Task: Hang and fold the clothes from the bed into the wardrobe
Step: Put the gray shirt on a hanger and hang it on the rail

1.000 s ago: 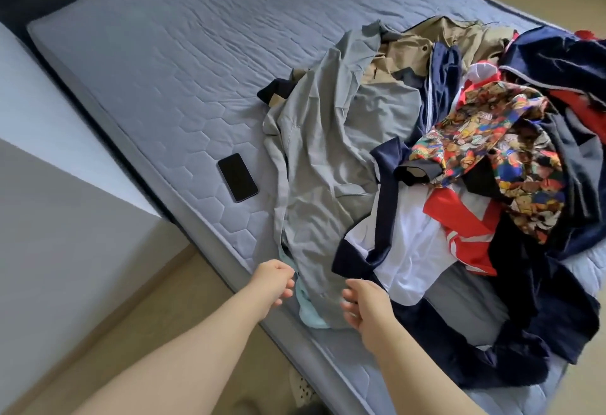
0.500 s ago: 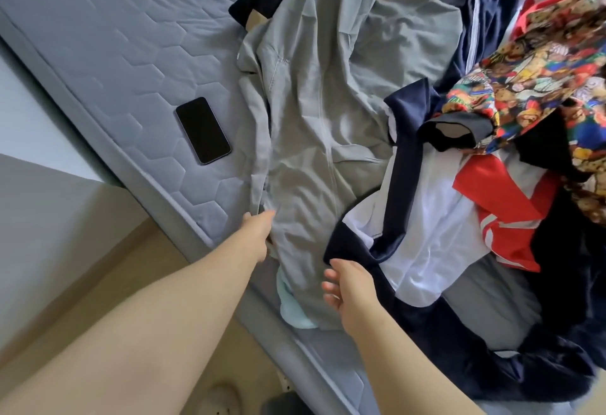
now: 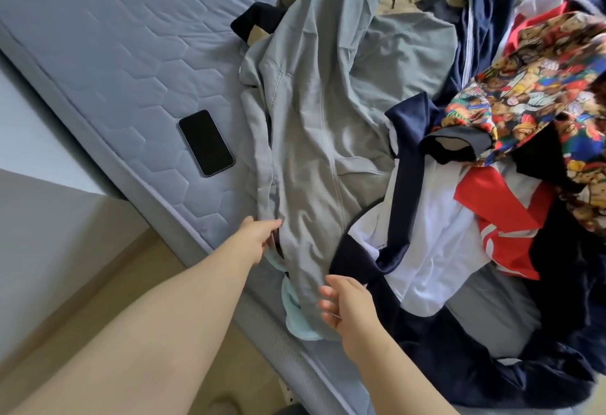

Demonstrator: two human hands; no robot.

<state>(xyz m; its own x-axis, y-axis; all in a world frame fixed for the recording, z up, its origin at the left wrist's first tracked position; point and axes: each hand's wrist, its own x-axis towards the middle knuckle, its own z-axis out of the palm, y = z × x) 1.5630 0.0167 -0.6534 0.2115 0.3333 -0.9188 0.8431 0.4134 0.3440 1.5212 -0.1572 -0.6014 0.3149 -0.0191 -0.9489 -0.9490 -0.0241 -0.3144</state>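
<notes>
The left hand (image 3: 259, 234) pinches the near edge of the grey garment (image 3: 314, 152), the right hand (image 3: 347, 303) hovers loosely curled and empty just beside its hem, and the garment lies stretched on the mattress (image 3: 114, 53) between a phone (image 3: 206, 142) and the heap of clothes (image 3: 426, 244).

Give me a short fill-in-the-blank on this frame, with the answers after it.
1. A black ___ lies on the mattress, beside the clothes.
2. The left hand touches the edge of the ___ garment.
3. The right hand, fingers loose, holds ___.
Answers: phone; grey; nothing.
</notes>
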